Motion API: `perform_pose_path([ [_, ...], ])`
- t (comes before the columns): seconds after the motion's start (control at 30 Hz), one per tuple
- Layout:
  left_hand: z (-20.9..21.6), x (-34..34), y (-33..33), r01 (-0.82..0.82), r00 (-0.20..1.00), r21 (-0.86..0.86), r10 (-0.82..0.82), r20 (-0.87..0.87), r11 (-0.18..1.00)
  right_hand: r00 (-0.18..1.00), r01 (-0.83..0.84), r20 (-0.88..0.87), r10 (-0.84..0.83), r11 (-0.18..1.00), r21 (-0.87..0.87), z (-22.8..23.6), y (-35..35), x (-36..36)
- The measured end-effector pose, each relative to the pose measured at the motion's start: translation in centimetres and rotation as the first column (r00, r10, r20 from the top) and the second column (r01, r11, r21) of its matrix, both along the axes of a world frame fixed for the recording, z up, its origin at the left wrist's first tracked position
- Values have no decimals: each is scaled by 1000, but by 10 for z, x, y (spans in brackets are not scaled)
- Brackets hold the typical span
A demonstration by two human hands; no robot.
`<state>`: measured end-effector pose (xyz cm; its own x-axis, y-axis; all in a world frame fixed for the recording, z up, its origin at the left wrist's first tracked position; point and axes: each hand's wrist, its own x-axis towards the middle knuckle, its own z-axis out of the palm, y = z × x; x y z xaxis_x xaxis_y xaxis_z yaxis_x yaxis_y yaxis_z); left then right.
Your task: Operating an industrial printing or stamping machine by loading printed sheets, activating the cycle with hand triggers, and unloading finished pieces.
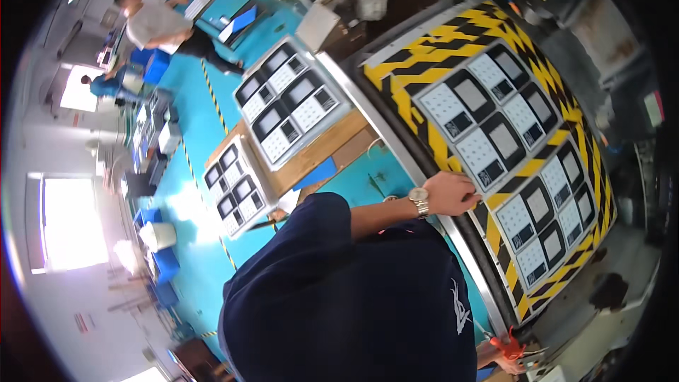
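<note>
My left hand (453, 193), with a metal watch on its wrist, is closed at the near edge of a board with yellow-black striped tape (532, 169). Its curled fingertips are by the gap between two printed sheets, the far sheet (488, 114) and the near sheet (546, 216). What they hold, if anything, is hidden. Both sheets carry dark-framed squares and white dotted panels. At the lower right, my right hand (511, 366) is closed around a red-orange object (508, 346) beside the board's near corner. Its kind is unclear.
Left of the board, a wooden bench (329, 152) bears a stack of similar printed sheets (288, 102); a smaller stack (235, 185) is beside it. A metal rail (396, 145) edges the board. A person (157, 22) walks at the back left; another (106, 83) is farther off. Blue bins (166, 265) line the wall.
</note>
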<state>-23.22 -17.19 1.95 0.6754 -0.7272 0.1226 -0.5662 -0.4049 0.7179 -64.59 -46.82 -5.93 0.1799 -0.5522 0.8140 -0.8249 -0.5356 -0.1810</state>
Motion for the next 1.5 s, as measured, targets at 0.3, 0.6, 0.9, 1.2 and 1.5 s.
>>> perform_pose_path([
  [0.3,-10,-4,4,-134,989,-246,115,-89,960,957,-289,54,283,941,178,-11,55,63],
  [0.6,-30,-28,37,72,991,-356,-27,131,932,931,-365,98,352,890,272,-12,89,57],
  [0.9,-21,-64,124,-111,987,-553,29,-156,826,935,-341,233,269,860,378,-17,115,6],
  [1.2,-106,-55,314,-853,432,-464,822,-372,239,883,-389,459,100,703,595,-38,118,-85],
  [1.5,-241,-53,551,-749,222,-126,-67,-973,-651,880,-472,352,319,670,573,-41,196,-122],
])
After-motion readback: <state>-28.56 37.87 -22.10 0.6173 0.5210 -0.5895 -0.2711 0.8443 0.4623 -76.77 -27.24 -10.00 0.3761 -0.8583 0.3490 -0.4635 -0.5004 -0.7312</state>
